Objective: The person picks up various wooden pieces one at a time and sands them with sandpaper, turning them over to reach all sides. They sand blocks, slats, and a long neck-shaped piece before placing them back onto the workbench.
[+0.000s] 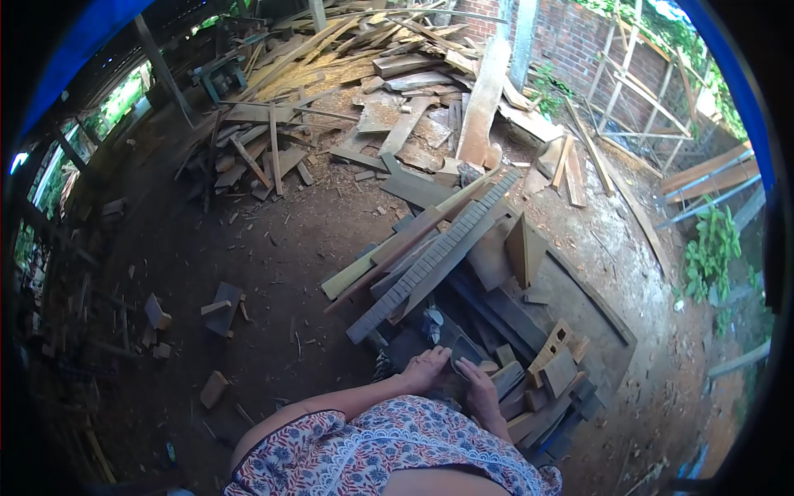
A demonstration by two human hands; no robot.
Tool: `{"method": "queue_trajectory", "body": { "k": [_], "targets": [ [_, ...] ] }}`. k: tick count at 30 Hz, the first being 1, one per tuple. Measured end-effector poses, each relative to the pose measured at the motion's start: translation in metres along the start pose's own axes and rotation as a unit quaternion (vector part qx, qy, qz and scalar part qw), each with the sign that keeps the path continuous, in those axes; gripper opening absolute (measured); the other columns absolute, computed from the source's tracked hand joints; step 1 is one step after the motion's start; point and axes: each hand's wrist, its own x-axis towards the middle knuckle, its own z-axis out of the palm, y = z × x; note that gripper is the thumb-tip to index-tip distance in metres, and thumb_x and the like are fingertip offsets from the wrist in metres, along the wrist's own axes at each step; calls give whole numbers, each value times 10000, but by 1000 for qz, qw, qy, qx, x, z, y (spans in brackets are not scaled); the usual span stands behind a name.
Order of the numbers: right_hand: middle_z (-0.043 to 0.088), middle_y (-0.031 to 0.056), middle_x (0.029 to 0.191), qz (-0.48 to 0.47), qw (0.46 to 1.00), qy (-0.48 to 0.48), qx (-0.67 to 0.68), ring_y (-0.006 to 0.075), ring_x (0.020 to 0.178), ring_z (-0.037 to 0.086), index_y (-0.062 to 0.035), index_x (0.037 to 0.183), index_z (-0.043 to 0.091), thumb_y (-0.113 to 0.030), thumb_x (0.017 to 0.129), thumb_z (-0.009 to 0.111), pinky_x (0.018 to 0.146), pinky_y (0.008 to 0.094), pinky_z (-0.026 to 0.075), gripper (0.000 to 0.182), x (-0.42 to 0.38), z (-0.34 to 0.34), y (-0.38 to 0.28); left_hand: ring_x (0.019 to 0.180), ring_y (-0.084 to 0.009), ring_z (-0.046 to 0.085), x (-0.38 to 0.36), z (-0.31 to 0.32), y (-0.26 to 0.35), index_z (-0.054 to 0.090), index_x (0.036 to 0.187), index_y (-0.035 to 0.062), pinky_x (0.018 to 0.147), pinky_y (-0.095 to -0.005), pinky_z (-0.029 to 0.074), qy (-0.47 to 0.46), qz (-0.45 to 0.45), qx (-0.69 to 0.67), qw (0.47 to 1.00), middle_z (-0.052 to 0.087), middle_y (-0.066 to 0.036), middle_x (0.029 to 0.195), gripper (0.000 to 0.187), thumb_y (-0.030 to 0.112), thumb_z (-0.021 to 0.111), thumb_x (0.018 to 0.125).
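At the lower middle, my left hand has its fingers bent together at the near edge of a dark work surface. Close to its right, my right hand is closed on a small dark curved piece that stands up between the two hands. Whether my left hand also grips that piece is too small to tell. Just beyond my hands is a small whitish-grey object. A long notched wooden strip slants away above it, on stacked boards.
Wood offcuts crowd the right side of my hands. Loose blocks lie on the dirt floor at left. A large pile of boards fills the back, before a brick wall. A green plant grows at right.
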Motion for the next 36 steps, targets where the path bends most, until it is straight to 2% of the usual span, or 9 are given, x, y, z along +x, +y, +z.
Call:
{"method": "queue_trajectory", "body": {
  "k": [3,7,13,16,21,25,29,33,36],
  "targets": [
    [583,163,1175,-47,998,9,-45,319,1116,544,-46,1185,557,99,781,411,937,374,444,453,-6,9,42,1033,-363,530,0,2,-5,406,1136,56,863,-437,444,-4,-13,-6,1000,493,-171,1066,465,170,644,754],
    [611,179,1115,137,985,103,-12,336,1036,588,-65,1182,565,97,774,397,869,371,485,471,-7,-1,43,1070,-373,524,3,7,-10,388,1199,55,887,-447,432,-70,-76,-14,995,487,-199,1140,537,261,639,772],
    [591,157,1170,138,986,31,84,315,1096,560,-93,1198,553,42,819,456,927,372,450,414,-13,26,42,1075,-393,536,30,43,-35,333,1302,80,892,-451,433,-158,-112,-78,978,527,-263,1158,537,334,526,870],
    [556,135,1234,66,997,28,35,315,1130,535,-120,1196,563,-3,829,516,943,375,432,388,-8,29,38,1061,-414,534,41,77,-56,322,1337,103,896,-462,429,-94,-47,-226,968,537,-299,1123,496,374,414,932],
    [539,116,1260,-43,992,58,-103,308,1164,508,-136,1203,568,27,787,491,945,419,415,453,5,5,19,1033,-443,524,44,39,-28,296,1390,125,908,-462,418,-24,-14,-156,987,529,-292,1107,528,391,384,943],
    [543,110,1263,12,968,177,-179,346,1147,516,-136,1183,573,15,773,536,947,450,400,438,43,-27,50,1065,-417,514,42,-18,7,248,1421,89,936,-427,406,-78,19,-40,996,510,-272,1157,611,402,415,924],
    [538,108,1270,91,962,257,1,345,1159,508,-153,1189,566,-11,796,529,975,455,385,420,61,-56,60,1212,-278,454,53,-27,6,286,1397,16,1003,-344,351,-64,42,-210,975,456,-197,1312,544,316,407,959],
    [538,94,1275,-75,966,199,-149,318,1184,499,-173,1175,584,-35,792,547,1006,498,348,408,38,-56,-14,1229,-171,394,71,-37,17,287,1397,2,1017,-282,315,42,-4,-436,899,434,-124,1337,513,299,371,987],
    [534,59,1288,-139,960,139,-198,317,1218,467,-179,1177,588,-32,790,545,1032,497,313,417,36,-49,-14,1206,-165,411,78,-52,28,305,1384,-11,1020,-268,311,31,0,-411,911,436,-118,1330,512,309,366,989]
  ]
}}
